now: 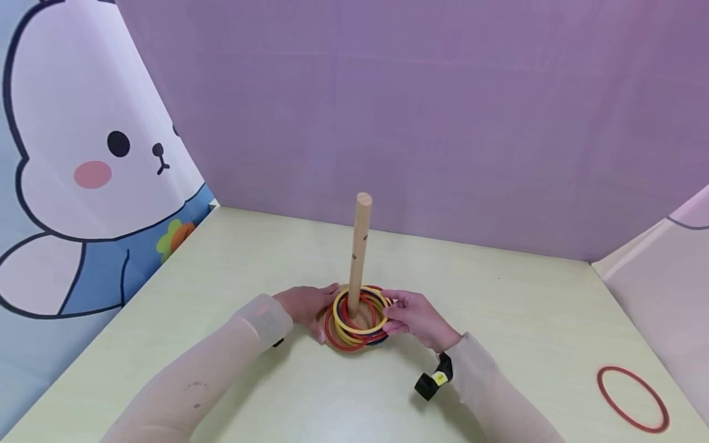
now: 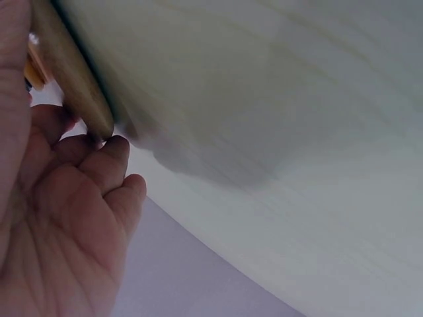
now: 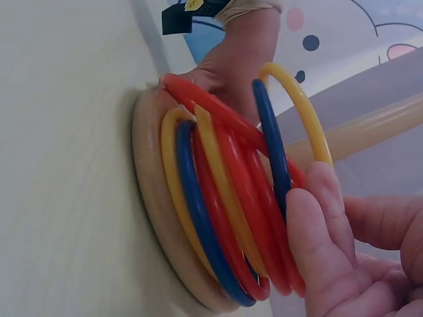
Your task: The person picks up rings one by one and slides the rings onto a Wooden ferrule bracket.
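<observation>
A wooden peg [image 1: 359,252] stands upright on a round wooden base [image 3: 151,148]. Red, blue and yellow rings lie stacked around its foot, the upper ones tilted and uneven. My right hand [image 1: 415,319] pinches the topmost yellow ring [image 3: 305,105] at its right side, with a blue ring [image 3: 269,135] close against it. On the other side, my left hand [image 1: 304,307] grips the edge of the base, its fingertips curled against the rim in the left wrist view. The left thumb is hidden in that view.
A single red ring [image 1: 600,383] lies flat on the table [image 1: 266,246], far to the right. A purple cloth [image 1: 443,123] hangs behind the table. Cartoon-printed cloth [image 1: 61,123] hangs at the left, and a pale cloth hangs at the right.
</observation>
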A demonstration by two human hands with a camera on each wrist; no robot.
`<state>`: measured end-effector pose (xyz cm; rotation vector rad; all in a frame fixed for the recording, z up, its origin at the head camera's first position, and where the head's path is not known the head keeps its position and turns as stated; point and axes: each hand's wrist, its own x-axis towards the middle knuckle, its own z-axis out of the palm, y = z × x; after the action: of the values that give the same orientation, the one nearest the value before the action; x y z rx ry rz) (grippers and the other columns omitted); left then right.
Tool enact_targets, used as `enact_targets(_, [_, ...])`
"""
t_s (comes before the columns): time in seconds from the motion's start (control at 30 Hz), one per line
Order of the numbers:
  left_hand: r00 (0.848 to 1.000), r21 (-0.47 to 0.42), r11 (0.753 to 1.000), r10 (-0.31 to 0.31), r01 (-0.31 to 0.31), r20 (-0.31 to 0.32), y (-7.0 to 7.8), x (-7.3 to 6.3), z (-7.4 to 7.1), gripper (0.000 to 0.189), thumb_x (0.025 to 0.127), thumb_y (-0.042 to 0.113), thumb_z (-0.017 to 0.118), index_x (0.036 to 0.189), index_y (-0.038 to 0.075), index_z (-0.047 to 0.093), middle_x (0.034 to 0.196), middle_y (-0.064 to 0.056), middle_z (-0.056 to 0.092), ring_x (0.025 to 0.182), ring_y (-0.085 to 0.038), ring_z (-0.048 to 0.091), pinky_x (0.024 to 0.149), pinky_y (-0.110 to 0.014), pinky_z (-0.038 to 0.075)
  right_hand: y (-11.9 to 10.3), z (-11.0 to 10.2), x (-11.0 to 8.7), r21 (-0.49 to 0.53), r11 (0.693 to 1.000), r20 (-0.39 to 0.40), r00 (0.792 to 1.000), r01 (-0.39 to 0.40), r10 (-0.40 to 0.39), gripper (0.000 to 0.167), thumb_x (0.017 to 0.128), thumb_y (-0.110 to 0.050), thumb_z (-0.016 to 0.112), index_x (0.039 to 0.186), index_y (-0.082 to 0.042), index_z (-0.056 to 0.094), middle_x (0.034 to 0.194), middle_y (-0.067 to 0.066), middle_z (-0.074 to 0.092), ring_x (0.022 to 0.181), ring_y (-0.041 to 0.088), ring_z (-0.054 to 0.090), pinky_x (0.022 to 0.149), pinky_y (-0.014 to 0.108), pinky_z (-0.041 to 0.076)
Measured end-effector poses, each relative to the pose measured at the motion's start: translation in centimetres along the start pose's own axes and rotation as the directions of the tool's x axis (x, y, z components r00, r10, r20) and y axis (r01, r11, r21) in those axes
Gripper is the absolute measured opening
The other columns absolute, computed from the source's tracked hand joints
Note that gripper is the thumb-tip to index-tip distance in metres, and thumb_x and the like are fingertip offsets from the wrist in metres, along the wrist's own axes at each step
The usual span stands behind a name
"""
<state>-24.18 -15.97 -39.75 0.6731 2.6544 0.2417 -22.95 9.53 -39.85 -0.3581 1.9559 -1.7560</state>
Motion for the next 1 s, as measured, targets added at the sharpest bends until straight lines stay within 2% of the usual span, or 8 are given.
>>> enact_targets(0.23, [1.000,-0.001,1.000,-0.001,0.001,-0.005,0.1,0.1,0.1,0.101,0.069,0.036,0.086,0.150,0.007,0.031,0.155,-0.008,0.029,0.128,-0.030,0.047,0.106,-0.041,0.037,0.2,-0.3,0.0,-0.038,0.999,-0.018,1.000,-0.018,0.018,0.044,0.095,0.003,0.051,0.135,0.015,0.039,0.085,0.008,0.059,0.057,0.008,0.061,0.061,0.023,0.056])
enact_targets(0.37, [1.000,0.001,1.000,-0.023,0.023,-0.008,0.0,0.1,0.1,0.103,0.069,0.037,0.086,0.151,0.008,0.029,0.152,-0.008,0.034,0.124,-0.030,0.051,0.104,-0.043,0.039,0.0,-1.0,-0.3,-0.091,0.996,-0.016,1.000,-0.017,0.015,0.043,0.095,-0.001,0.054,0.134,0.014,0.043,0.080,0.007,0.060,0.059,0.009,0.062,0.065,0.028,0.057])
enact_targets(0.47, [1.000,0.006,1.000,-0.017,0.018,-0.005,0.0,0.0,0.0,0.103,0.069,0.038,0.085,0.151,0.008,0.029,0.153,-0.009,0.033,0.124,-0.030,0.051,0.103,-0.043,0.040,-0.3,-2.1,-1.0,-0.138,0.990,-0.030,0.999,-0.016,0.012,0.044,0.094,-0.004,0.057,0.133,0.013,0.044,0.080,0.009,0.059,0.063,0.013,0.064,0.068,0.034,0.058])
enact_targets(0.63, [1.000,0.025,1.000,0.005,-0.005,-0.011,0.0,0.1,0.1,0.102,0.069,0.037,0.085,0.150,0.007,0.031,0.156,-0.009,0.027,0.127,-0.031,0.048,0.104,-0.042,0.039,-0.3,-5.5,-3.2,-0.215,0.976,-0.072,0.997,-0.023,0.007,0.049,0.094,-0.009,0.059,0.134,0.014,0.043,0.091,0.017,0.061,0.073,0.022,0.066,0.073,0.038,0.057])
enact_targets(0.83, [1.000,0.014,1.000,0.017,-0.016,-0.007,0.1,0.1,0.0,0.101,0.070,0.036,0.085,0.149,0.006,0.031,0.155,-0.010,0.027,0.127,-0.032,0.048,0.105,-0.043,0.038,0.5,-10.9,-7.1,-0.287,0.955,-0.170,0.985,-0.074,0.025,0.054,0.095,-0.015,0.059,0.136,0.014,0.040,0.099,0.016,0.063,0.082,0.027,0.066,0.076,0.034,0.056])
enact_targets(1.0, [1.000,-0.005,1.000,0.001,-0.001,0.002,0.1,0.0,-0.2,0.102,0.070,0.036,0.085,0.150,0.006,0.030,0.155,-0.009,0.027,0.126,-0.032,0.049,0.104,-0.045,0.038,1.1,-14.9,-10.1,-0.379,0.913,-0.255,0.965,-0.150,0.053,0.055,0.096,-0.017,0.057,0.136,0.015,0.038,0.103,0.016,0.064,0.083,0.024,0.066,0.074,0.033,0.056])
